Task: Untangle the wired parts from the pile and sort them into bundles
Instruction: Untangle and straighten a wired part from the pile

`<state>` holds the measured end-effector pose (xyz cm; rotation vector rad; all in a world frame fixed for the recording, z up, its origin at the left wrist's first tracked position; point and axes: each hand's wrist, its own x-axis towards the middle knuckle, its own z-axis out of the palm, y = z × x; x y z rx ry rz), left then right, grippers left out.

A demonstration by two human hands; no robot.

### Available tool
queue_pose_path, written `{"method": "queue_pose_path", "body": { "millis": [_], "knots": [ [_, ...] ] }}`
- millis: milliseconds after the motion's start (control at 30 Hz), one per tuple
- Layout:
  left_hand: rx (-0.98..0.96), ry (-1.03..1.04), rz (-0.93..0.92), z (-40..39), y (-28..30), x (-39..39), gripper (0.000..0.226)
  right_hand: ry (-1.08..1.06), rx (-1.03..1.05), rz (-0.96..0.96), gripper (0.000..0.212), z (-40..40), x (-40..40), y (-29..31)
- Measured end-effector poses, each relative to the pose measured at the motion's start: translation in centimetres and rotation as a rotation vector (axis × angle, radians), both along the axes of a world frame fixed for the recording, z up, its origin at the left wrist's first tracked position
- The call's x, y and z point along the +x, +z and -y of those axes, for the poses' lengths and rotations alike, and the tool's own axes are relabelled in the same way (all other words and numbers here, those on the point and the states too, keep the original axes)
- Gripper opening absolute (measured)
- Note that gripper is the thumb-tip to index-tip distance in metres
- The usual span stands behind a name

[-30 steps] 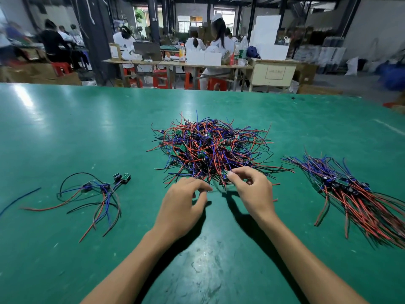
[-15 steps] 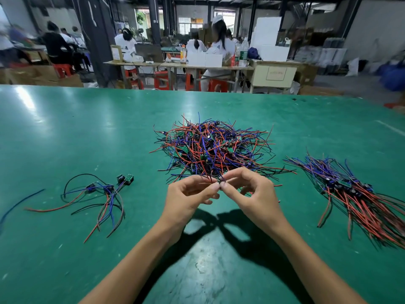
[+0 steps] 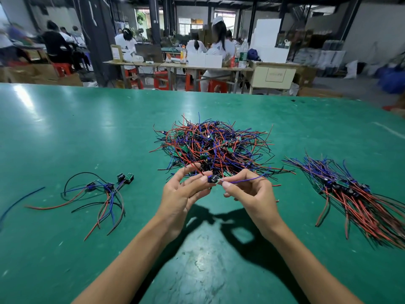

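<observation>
Green matting covers the table (image 3: 65,132). At centre frame, both hands hover just above it, meeting over one wired part (image 3: 213,179). The left hand (image 3: 182,194) pinches its small dark body with fingertips, other fingers spread. The right hand (image 3: 247,191), fingers curled, pinches a blue lead that runs right, probably to draw it clear of the pile (image 3: 214,148). That pile, a red, blue and black snarl, lies just behind the hands, and loose strands near the fingers could snag; whether any are caught, I cannot tell. A thick sorted bundle (image 3: 355,194) fans out at right. A small bundle (image 3: 103,191) lies at left.
</observation>
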<state>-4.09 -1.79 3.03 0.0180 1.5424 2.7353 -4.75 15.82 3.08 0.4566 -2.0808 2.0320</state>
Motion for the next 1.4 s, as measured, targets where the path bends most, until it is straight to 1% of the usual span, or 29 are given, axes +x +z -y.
{"method": "queue_pose_path", "body": {
  "millis": [100,200,267,333,400,467,533,600,667,700,733,767,800,833,867,900,933,967,1000,1067,1133,1167,1200,1233,1267,1333,1400],
  "knots": [
    [0.019,0.002,-0.013,0.1,-0.1,-0.1,0.071,-0.047,0.111,-0.067,0.004,0.0,0.2,-0.4],
    [0.057,0.008,0.006,0.1,-0.2,-0.1,0.078,-0.066,0.146,-0.133,0.003,0.2,0.5,-0.6],
    [0.043,-0.015,0.012,0.1,-0.2,0.0,0.067,-0.069,0.181,-0.212,0.007,0.2,0.6,-0.7],
    [-0.021,-0.022,-0.011,0.1,-0.1,0.0,0.046,-0.072,0.246,-0.292,0.009,0.2,0.7,-0.7],
    [-0.065,0.009,-0.032,0.2,0.1,-0.1,0.032,-0.069,0.327,-0.354,0.012,0.1,0.7,-0.7],
    [-0.061,0.036,-0.030,0.8,0.8,-0.3,0.029,-0.067,0.391,-0.391,0.019,0.1,0.7,-0.8],
    [-0.008,0.075,-0.017,2.2,1.8,-0.6,0.029,-0.040,0.415,-0.385,0.028,0.1,0.6,-1.0],
    [0.073,0.180,0.008,4.5,2.7,-1.1,0.026,-0.018,0.443,-0.372,0.032,0.0,0.3,-1.3],
    [0.091,0.389,0.025,7.3,3.3,-1.5,0.017,-0.020,0.499,-0.367,0.034,-0.1,0.0,-1.6],
    [0.038,0.520,0.025,8.8,3.4,-1.7,0.016,-0.025,0.532,-0.353,0.035,-0.2,-0.1,-1.8],
    [-0.062,0.657,0.031,10.3,3.3,-1.8,0.018,-0.036,0.569,-0.335,0.036,-0.2,-0.3,-2.0],
    [-0.210,0.792,0.049,11.7,2.9,-1.9,0.020,-0.051,0.611,-0.319,0.037,-0.2,-0.4,-2.2],
    [-0.408,0.916,0.090,13.0,2.2,-1.7,0.023,-0.069,0.663,-0.303,0.040,-0.3,-0.6,-2.5],
    [-0.654,1.021,0.173,14.1,1.3,-1.5,0.025,-0.083,0.733,-0.285,0.043,-0.3,-0.8,-2.7],
    [-0.925,1.081,0.306,14.9,0.3,-1.2,0.026,-0.089,0.822,-0.265,0.048,-0.4,-1.0,-2.9],
    [-1.151,1.082,0.448,15.2,-0.5,-1.0,0.029,-0.092,0.926,-0.245,0.052,-0.3,-1.1,-3.1],
    [-1.297,1.045,0.552,15.2,-1.0,-0.8,0.032,-0.104,1.028,-0.231,0.054,-0.1,-1.2,-3.2],
    [-1.378,0.998,0.609,15.0,-1.4,-0.8,0.035,-0.127,1.104,-0.223,0.054,0.3,-1.2,-3.3],
    [-1.426,0.961,0.628,14.7,-1.6,-0.9,0.038,-0.153,1.141,-0.215,0.054,0.7,-1.3,-3.2],
    [-1.500,0.935,0.622,13.7,-1.7,-1.2,0.043,-0.181,1.153,-0.205,0.053,1.7,-1.5,-2.9],
    [-1.524,0.994,0.551,12.9,-1.5,-1.4,0.045,-0.178,1.160,-0.227,0.048,2.5,-1.5,-2.7],
    [-1.508,1.032,0.465,12.4,-1.4,-1.5,0.044,-0.176,1.147,-0.236,0.042,2.7,-1.5,-2.6],
    [-1.492,1.049,0.338,11.8,-1.2,-1.5,0.042,-0.175,1.113,-0.232,0.036,2.7,-1.4,-2.6],
    [-1.483,1.025,0.177,11.0,-1.0,-1.5,0.037,-0.173,1.067,-0.221,0.031,2.6,-1.3,-2.6],
    [-1.479,0.948,0.000,10.0,-0.9,-1.6,0.033,-0.164,1.018,-0.212,0.028,2.4,-1.3,-2.7],
    [-1.502,0.685,-0.324,7.7,-0.8,-1.4,0.032,-0.104,0.901,-0.213,0.020,1.8,-1.2,-2.9],
    [-1.528,0.363,-0.546,5.6,-1.1,-1.0,0.041,-0.027,0.728,-0.227,0.017,1.2,-1.0,-2.9]
  ]
}}
